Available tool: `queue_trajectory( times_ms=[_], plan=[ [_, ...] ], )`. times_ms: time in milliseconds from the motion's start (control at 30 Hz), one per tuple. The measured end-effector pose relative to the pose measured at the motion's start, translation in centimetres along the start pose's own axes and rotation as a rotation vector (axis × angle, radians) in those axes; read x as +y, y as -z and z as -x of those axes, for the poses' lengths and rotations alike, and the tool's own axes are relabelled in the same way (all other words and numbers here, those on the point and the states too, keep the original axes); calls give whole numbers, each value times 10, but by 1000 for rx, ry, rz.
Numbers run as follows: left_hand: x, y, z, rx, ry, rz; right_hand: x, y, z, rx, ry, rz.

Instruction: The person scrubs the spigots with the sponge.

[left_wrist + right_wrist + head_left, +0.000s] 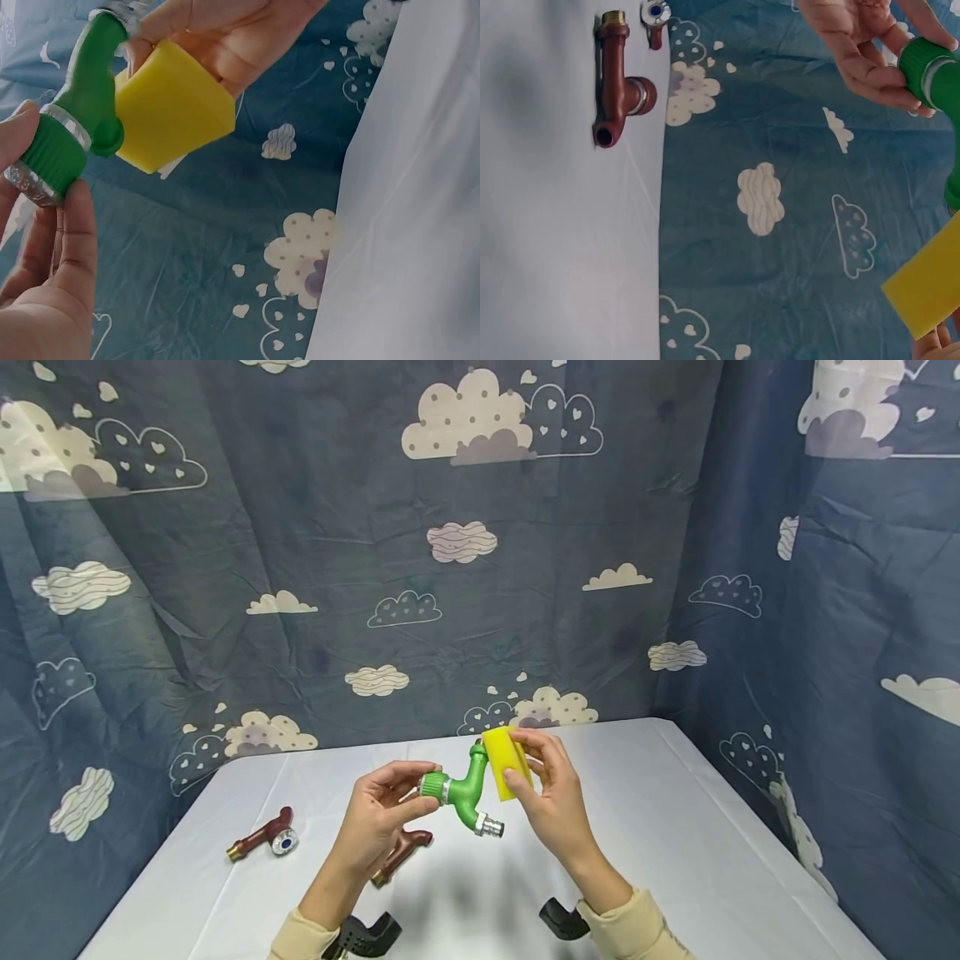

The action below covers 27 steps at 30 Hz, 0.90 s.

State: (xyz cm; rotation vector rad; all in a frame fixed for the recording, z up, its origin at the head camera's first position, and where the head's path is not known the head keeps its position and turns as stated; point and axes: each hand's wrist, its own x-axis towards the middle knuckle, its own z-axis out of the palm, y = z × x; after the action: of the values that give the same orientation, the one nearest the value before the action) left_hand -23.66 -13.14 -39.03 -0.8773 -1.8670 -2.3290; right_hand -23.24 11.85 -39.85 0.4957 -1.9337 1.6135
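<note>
A green tap (468, 789) with a silver spout end is held up above the table. My left hand (378, 806) pinches its ribbed green end (54, 156) between thumb and fingers. With thumb and fingers my right hand (553, 789) grips a yellow sponge (504, 762), folded over, whose face lies against the tap's upper end. In the left wrist view the sponge (171, 109) overlaps the tap's body. The right wrist view shows only the edge of the sponge (926, 289) beside the green tap (946, 97).
A brown tap (401, 853) lies on the white table (675, 852) behind my left wrist. Another brown tap (264, 837), with a round silver handle, lies farther left. Dark blue cloud-patterned cloth (510, 610) hangs at the back and sides.
</note>
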Motion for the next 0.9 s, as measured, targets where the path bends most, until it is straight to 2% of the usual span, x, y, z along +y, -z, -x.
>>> queue_trajectory(
  times_ms=[167, 267, 433, 633, 900],
  plan=[
    [3, 2, 1, -5, -37, -39, 2, -1, 2, 7, 50, 82],
    [4, 1, 1, 30, -48, -70, 3, -3, 3, 12, 91, 150],
    [5, -1, 0, 114, -31, -105, 2, -8, 8, 25, 153, 218],
    [4, -5, -2, 222, -8, -100, -4, -17, 16, -39, 226, 213],
    [0, -10, -5, 310, -9, -45, -11, -31, 28, -126, 335, 147]
  ],
)
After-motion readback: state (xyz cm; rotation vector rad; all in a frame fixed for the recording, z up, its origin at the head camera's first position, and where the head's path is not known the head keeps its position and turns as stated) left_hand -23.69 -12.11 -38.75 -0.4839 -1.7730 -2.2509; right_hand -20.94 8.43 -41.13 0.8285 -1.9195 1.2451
